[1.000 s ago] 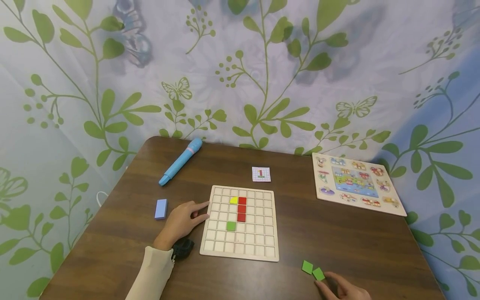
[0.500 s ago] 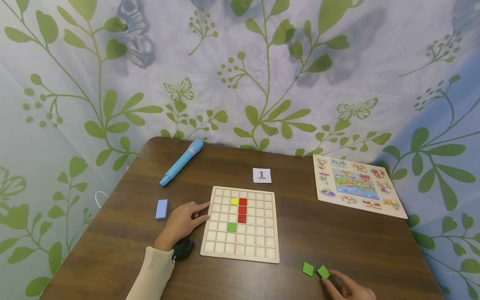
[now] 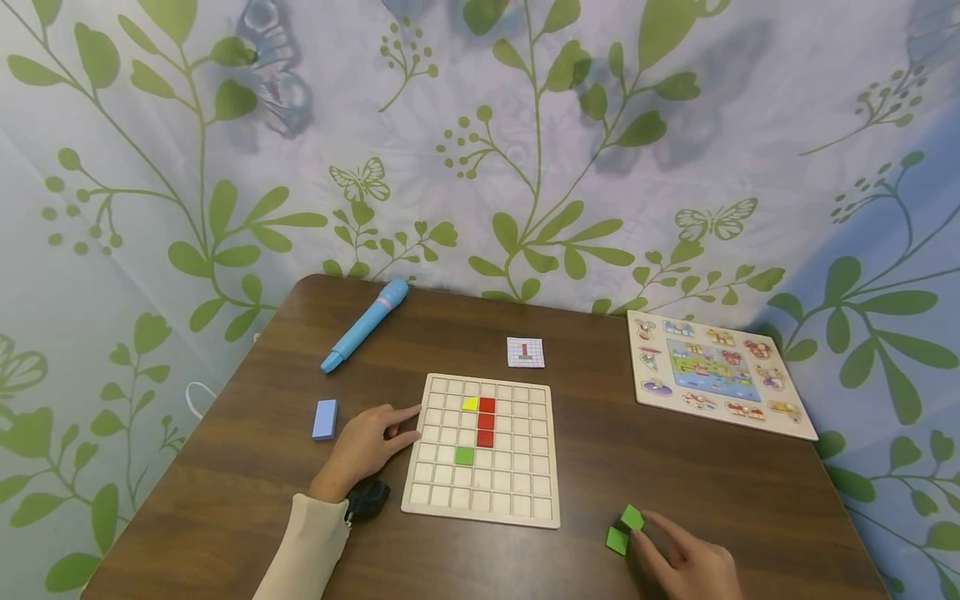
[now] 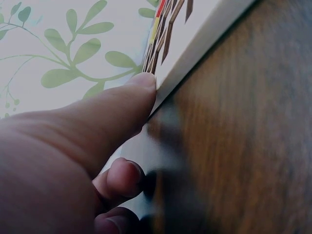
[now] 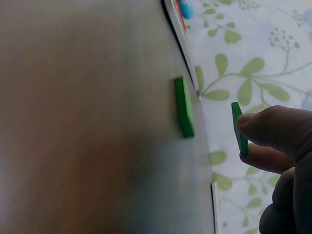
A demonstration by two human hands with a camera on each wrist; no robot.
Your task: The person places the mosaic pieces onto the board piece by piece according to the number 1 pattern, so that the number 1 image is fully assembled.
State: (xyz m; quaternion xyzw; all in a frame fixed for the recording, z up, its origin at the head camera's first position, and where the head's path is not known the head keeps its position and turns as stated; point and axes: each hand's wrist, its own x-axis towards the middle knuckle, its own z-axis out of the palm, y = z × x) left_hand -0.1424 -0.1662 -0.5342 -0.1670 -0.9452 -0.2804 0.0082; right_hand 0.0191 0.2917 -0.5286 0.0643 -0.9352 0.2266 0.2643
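At a dark wood-grain desk (image 3: 675, 475), a person's right hand (image 3: 686, 562) pinches a small green square tile (image 3: 632, 517) between thumb and fingertips (image 5: 258, 124), lifted clear of the desk top at the near right edge — the right wrist view shows it raised on edge, apart from the surface. A second green tile (image 3: 617, 540) lies flat on the desk just beside and below the held one, and the two look close to touching in the head view.

The left hand (image 3: 363, 446) rests on the desk at the left edge of a pale wooden grid board (image 3: 517, 492), its fingers loosely extended and their tips pressed against the board's side; the left wrist view shows the thumb (image 4: 112, 109) laid against the rim. It grips nothing. A cream sleeve (image 3: 303, 550) covers the forearm, with a dark wrist-worn device (image 3: 366, 498) at the cuff.

On the board sit a yellow tile (image 3: 469, 403), a column of red tiles (image 3: 486, 422) just right of it, and a green tile (image 3: 464, 455) lower down, apart from the others. Beyond the board lies a small pattern card (image 3: 525, 352). A light blue pen-shaped toy (image 3: 364, 325) lies at the far left, a pale blue block (image 3: 324, 418) near the left hand, and a picture peg puzzle (image 3: 716, 372) at the far right — all before a leaf-and-butterfly printed backdrop (image 3: 525, 125).
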